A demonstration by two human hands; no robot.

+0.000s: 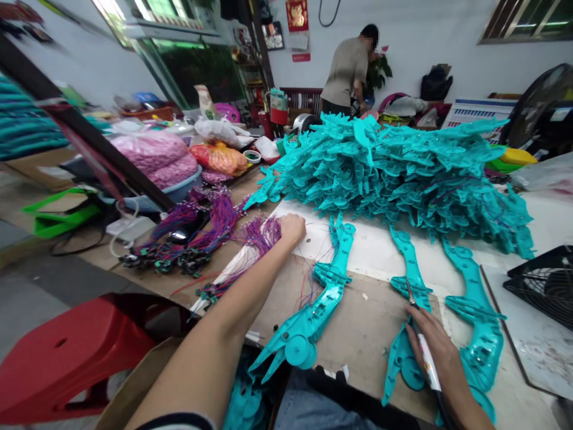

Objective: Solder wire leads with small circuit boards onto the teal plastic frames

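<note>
Left hand: the left hand (292,228) is stretched far forward over the table, fingers curled shut around the ends of a bundle of purple and red wires (250,248); the forearm runs long and straight from the near edge.
Wire bundle: it lies on the brown tabletop (367,334), just left of the nearest teal piece, its far tip in the closed fist.
Right hand: the right hand (441,352) rests low at the near edge, fingers wrapped around a thin pen-like tool (421,340) whose tip points away, touching the middle teal shell (409,310).
Teal shells: three long teal plastic pieces lie side by side, the left teal shell (316,304) between the two hands, the right teal shell (477,322) just beyond the right hand.
Teal heap: a big pile of the same parts (394,173) fills the far side of the table.
More wires: loose bunches of wires (192,236) lie left of the held bundle.
Basin: a blue basin (183,188) holds bags of pink bits (152,152).
Stool: a red stool (71,352) stands near left.
Person: someone in a grey shirt (347,68) stands at the back wall.
</note>
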